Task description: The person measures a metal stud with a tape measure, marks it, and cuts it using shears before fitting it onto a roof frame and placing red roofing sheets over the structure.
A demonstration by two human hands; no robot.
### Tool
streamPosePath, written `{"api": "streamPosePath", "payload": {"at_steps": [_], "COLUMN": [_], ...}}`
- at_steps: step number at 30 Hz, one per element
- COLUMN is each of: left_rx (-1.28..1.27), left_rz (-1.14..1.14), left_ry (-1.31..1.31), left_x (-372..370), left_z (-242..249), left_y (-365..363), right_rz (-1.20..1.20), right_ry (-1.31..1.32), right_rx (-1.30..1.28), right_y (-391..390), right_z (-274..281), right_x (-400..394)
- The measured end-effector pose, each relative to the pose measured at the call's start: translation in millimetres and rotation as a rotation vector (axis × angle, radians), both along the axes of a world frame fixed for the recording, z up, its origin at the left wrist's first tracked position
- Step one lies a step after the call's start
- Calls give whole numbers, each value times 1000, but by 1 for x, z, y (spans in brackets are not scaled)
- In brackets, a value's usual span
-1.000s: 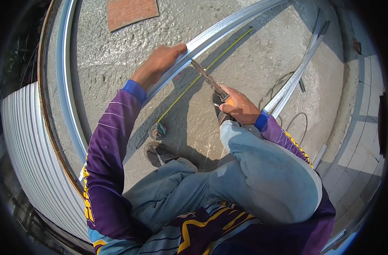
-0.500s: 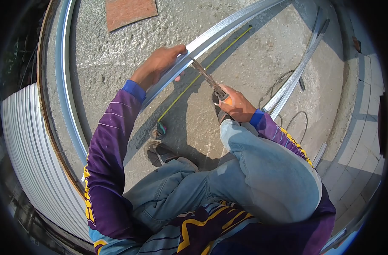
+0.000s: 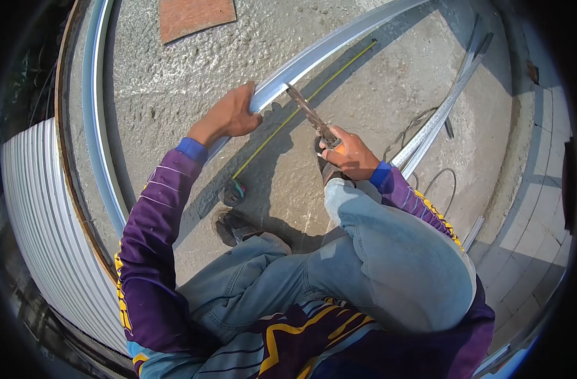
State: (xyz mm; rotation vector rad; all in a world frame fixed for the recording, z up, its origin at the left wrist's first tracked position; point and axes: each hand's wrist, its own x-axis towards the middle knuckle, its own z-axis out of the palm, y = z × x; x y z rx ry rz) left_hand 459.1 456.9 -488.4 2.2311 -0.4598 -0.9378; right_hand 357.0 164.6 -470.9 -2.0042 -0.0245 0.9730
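My left hand is wrapped over a long galvanized metal channel, which slants from lower left to upper right. In my right hand are tin snips with an orange handle, the fingers closed round the grips. The tips of the snips meet the near edge of the channel, a little to the right of my left hand. Below the channel, a yellow tape measure lies pulled out along the concrete, its case by my left shoe.
More metal channels lie on the right beside a dark cable. Another long channel runs down the left edge. A reddish board rests at the top. Corrugated metal sheeting stands beyond the left edge.
My left hand has slid down and left along the channel, and its thumb has moved to the near side. The snips and my right hand have hardly moved.
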Motion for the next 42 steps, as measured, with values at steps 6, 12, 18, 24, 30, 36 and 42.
{"api": "streamPosePath", "payload": {"at_steps": [6,12,18,24,30,36,42], "left_rx": [-74,-40,-94,-43,7,20,53], "left_rz": [1,-7,-69,-56,-111,-163,-181], "left_ry": [-2,60,-29,141,150,74,25], "left_x": [-8,-4,-2,-1,1,-9,-6], "left_z": [-1,13,16,23,29,29,23], "left_y": [-1,-3,1,-3,-2,-7,-5], "right_rz": [-25,-47,-58,-14,-18,135,103], "right_ry": [8,81,41,-72,-75,91,-86], "right_rx": [75,79,36,-46,53,-84,-89], "right_y": [-17,-5,1,6,0,11,11], "right_z": [-27,-7,5,17,-4,37,21], "right_x": [-6,4,17,11,11,35,27]}}
